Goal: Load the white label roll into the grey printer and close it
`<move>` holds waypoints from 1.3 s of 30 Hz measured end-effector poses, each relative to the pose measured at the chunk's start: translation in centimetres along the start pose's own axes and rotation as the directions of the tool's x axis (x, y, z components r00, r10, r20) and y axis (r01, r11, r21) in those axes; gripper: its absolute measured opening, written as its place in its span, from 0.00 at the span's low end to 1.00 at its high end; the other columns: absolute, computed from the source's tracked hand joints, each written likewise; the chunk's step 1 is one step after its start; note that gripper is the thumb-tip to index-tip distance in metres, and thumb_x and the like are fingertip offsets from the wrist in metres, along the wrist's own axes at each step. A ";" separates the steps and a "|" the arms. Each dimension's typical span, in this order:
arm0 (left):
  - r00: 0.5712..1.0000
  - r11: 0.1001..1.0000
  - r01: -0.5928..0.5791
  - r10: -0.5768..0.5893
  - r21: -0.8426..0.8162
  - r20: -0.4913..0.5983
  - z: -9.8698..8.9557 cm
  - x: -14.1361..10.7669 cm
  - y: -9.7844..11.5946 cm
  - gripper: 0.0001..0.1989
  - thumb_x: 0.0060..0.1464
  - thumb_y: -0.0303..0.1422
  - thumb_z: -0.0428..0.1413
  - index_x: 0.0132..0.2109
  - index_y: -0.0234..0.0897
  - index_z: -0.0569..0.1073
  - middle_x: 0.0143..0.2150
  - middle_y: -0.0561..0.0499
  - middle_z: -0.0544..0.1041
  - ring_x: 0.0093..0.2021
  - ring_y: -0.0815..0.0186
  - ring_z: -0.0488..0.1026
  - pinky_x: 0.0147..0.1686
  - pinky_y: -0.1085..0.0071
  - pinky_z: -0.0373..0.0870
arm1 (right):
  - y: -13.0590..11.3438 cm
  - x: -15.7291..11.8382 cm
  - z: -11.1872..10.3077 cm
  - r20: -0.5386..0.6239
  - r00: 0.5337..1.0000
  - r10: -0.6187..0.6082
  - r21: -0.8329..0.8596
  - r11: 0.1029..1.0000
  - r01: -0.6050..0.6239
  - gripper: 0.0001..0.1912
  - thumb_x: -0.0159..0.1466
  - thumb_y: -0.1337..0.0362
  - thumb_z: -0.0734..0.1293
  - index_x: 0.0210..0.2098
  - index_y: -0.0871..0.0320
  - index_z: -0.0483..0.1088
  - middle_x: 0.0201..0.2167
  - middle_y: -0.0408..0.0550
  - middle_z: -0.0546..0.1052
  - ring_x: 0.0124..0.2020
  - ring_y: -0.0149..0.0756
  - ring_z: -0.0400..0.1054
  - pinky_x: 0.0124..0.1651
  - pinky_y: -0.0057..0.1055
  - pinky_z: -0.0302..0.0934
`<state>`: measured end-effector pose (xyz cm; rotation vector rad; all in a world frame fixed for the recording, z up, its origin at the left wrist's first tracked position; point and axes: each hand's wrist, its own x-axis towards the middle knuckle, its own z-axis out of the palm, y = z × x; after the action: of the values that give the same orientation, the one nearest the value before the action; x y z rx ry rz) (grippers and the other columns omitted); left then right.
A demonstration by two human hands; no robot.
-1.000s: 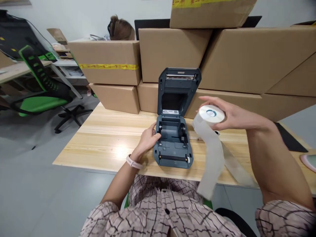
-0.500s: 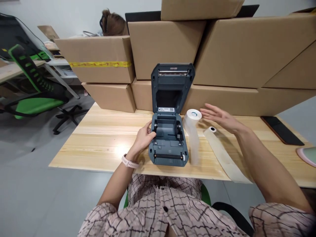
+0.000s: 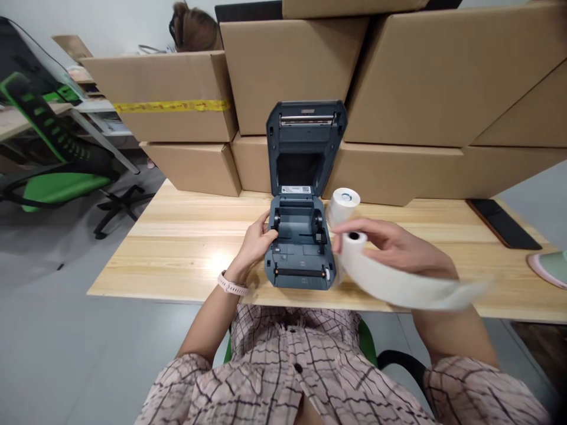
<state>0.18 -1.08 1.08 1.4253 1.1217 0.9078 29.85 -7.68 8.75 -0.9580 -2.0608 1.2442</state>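
A dark grey label printer stands on the wooden table with its lid raised and its roll compartment bare. My left hand grips the printer's left side, thumb on the rim. To the right of the printer, my right hand pinches a small paper roll, and the roll's loose strip trails through the air to the right, blurred by motion. A larger white roll sits behind my right hand, beside the printer; the hand partly hides its hanging strip.
Stacked cardboard boxes line the table's back edge. A black phone lies at the right, near a green object with a pink rim. A green chair stands on the floor at the left. Behind the boxes shows a person's head.
My right hand has gone from open beside the larger roll to holding the small roll, now lifted and moved left with its strip swinging. The view has shifted slightly.
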 end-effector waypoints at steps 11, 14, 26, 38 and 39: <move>0.999 0.994 -0.025 0.027 0.102 -0.019 -0.2 0.2 -0.1 0.35 0.48 0.30 0.55 0.65 0.32 0.70 0.24 0.59 0.64 0.24 0.71 0.57 0.25 0.75 0.54 | 0.4 9.4 5.0 0.151 0.986 0.065 -0.684 0.728 0.057 0.28 0.74 0.64 0.59 0.72 0.55 0.59 0.64 0.59 0.73 0.62 0.53 0.70 0.62 0.56 0.66; 0.998 0.991 -0.059 0.062 0.124 -0.018 -0.3 0.2 -0.2 0.32 0.50 0.31 0.56 0.64 0.34 0.72 0.26 0.57 0.69 0.26 0.69 0.61 0.27 0.74 0.57 | 0.6 6.9 6.4 0.083 0.995 -0.058 -0.702 0.706 0.100 0.24 0.76 0.62 0.58 0.69 0.55 0.65 0.68 0.60 0.70 0.65 0.53 0.67 0.64 0.57 0.65; 1.000 0.995 -0.017 0.017 0.094 -0.004 -0.4 -0.1 0.2 0.36 0.51 0.37 0.62 0.68 0.36 0.69 0.30 0.56 0.74 0.26 0.70 0.64 0.28 0.75 0.61 | 0.5 0.0 13.2 -0.226 0.910 -0.347 -0.673 0.731 0.112 0.24 0.71 0.73 0.62 0.63 0.50 0.72 0.59 0.53 0.79 0.60 0.48 0.74 0.60 0.55 0.74; 1.000 0.999 0.010 -0.010 0.053 0.007 -0.4 -0.2 0.0 0.37 0.53 0.41 0.65 0.67 0.37 0.69 0.29 0.56 0.72 0.26 0.72 0.63 0.26 0.76 0.61 | 0.3 0.4 15.2 -0.323 0.876 -0.358 -0.678 0.733 0.049 0.22 0.72 0.70 0.63 0.63 0.50 0.71 0.59 0.53 0.79 0.60 0.49 0.75 0.54 0.52 0.77; 1.000 0.999 0.012 -0.012 0.049 0.010 -0.4 -0.2 0.1 0.37 0.53 0.41 0.65 0.67 0.36 0.69 0.29 0.56 0.72 0.26 0.71 0.63 0.26 0.76 0.61 | 0.3 0.4 15.2 -0.320 0.879 -0.353 -0.671 0.739 0.052 0.23 0.72 0.70 0.63 0.64 0.49 0.70 0.59 0.53 0.79 0.60 0.49 0.75 0.55 0.52 0.77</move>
<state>-0.22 -1.19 1.20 1.4596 1.1504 0.8688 18.38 -15.02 2.05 -1.1214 -2.1638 0.1240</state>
